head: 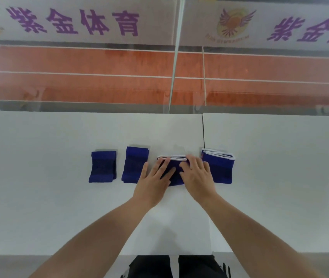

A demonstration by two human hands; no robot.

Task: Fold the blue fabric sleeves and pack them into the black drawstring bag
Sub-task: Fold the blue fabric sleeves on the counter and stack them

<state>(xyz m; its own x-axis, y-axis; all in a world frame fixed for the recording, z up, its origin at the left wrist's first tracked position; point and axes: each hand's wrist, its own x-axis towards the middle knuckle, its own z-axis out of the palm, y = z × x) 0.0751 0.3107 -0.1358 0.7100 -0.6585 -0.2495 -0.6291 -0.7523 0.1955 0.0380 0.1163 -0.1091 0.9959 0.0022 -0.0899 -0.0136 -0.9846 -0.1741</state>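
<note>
A white table point(59, 197) fills the lower half of the view, with a thin dark seam point(203, 129) running from its far edge toward the middle. Beyond the far edge stands a clear panel, and through it show an orange running track point(79, 77) with white lane lines and a pale banner point(75, 21) printed with large purple characters and a winged emblem.

Four blue sleeves lie in a row across the table. The leftmost sleeve point(103, 166) and the second sleeve point(134, 164) sit folded and well apart from each other. The third sleeve point(172, 166) lies under both hands, a white edge showing along its far side. The fourth sleeve point(219, 167) lies just beside it at the right, also with white edging at its far end.

Both bare forearms reach in from the bottom of the view. The left hand point(153, 181) lies palm down with its fingers slightly spread, flat on the left part of the third sleeve. The right hand point(197, 177) lies palm down too, fingers spread and pressing the right part of the same sleeve, its outer fingers close to or over the edge of the fourth.

The hands cover most of the third sleeve, so its folds cannot be made out. Dark trousers point(151, 265) show at the bottom edge, cut off. No black bag is in view.
</note>
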